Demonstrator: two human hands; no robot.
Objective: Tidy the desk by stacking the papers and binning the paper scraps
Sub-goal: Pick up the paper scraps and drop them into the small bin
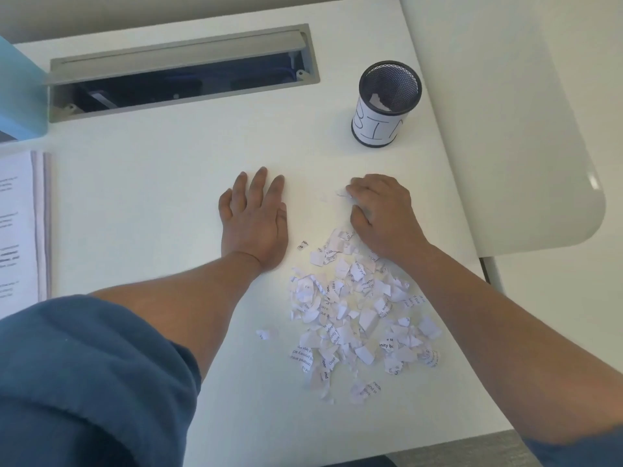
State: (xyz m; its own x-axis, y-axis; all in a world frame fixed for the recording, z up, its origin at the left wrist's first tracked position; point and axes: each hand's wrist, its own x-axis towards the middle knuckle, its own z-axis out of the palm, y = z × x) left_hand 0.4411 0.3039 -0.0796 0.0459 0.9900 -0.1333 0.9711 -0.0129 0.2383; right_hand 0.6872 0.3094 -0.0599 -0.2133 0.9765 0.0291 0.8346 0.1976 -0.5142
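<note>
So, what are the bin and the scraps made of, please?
The bin looks like black metal mesh, seen in its fine grid wall, with a white paper label around it. The scraps are thin white printed paper, with torn edges and text.

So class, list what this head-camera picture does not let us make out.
- Black mesh bin with white label: its own wall hides most of its contents.
- Stacked printed papers: cut off by the left edge, text blurred.
- Right hand: curled fingers hide how many torn white paper scraps it grips.
</note>
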